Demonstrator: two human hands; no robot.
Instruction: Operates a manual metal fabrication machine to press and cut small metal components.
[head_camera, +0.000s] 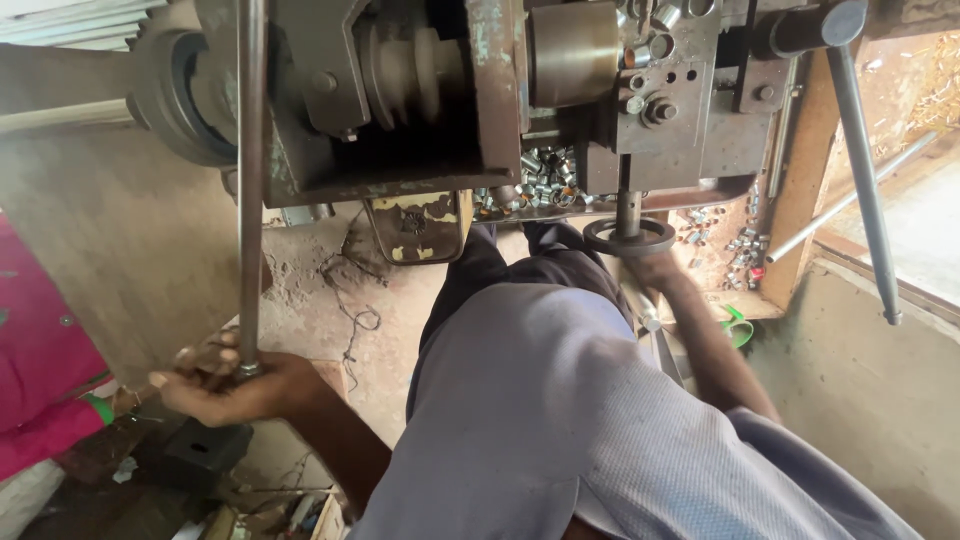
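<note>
Item: manual machining station, one operator.

Left hand (232, 385): clenched around the lower end of a long steel lever rod (250, 180), smooth, round and dull grey, which rises upright to the machine body (420, 100).

Right hand (655, 268): reaching up to a small dark handwheel (628, 237), a flat ring on a vertical spindle; the fingers touch its rim, but whether they close on it cannot be told.

Step in hand, as judged: operating the machine with lever and wheel together. Any further movement calls for a firm hold on both controls.

Materials: cast iron housing, rusted and paint-chipped; grooved pulley (410, 70); brass-toned cylinder (572, 52); heap of short bright metal bushes (540, 180) in the tray below; second long handle (862, 170) slanting at right.
</note>
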